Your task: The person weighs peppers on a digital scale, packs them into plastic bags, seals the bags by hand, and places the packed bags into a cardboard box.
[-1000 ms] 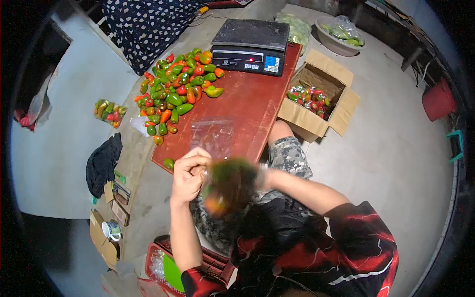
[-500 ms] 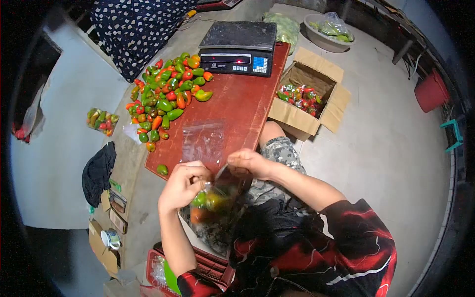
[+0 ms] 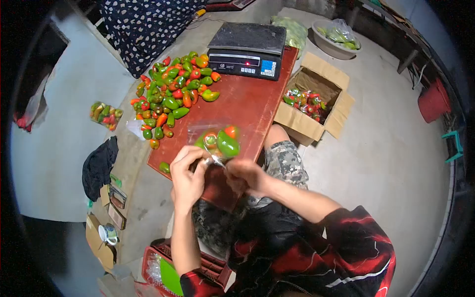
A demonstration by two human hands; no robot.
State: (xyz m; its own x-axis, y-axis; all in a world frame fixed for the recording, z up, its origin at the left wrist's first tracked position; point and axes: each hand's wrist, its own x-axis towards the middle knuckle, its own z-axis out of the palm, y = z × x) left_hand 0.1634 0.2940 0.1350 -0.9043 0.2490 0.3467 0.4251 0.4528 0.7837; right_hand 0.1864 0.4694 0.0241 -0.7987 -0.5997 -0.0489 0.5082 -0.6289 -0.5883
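Note:
A clear plastic bag of green and red peppers lies on the red board, over another flat clear bag. My left hand pinches the twisted neck of the bag on its near side. Close to the right of it, my right hand is curled at the same neck, slightly blurred. A large pile of loose red and green peppers spreads beyond my hands on the left. One green pepper sits by the board's near left corner.
A black scale stands at the board's far end. Right of the board, an open cardboard box holds bagged peppers. A basin is farther back. Another bag of peppers lies left. A red crate is below my left arm.
The filled bag has swung up from above my lap onto the board, beyond my hands. My right hand has come in from the side to the bag's neck.

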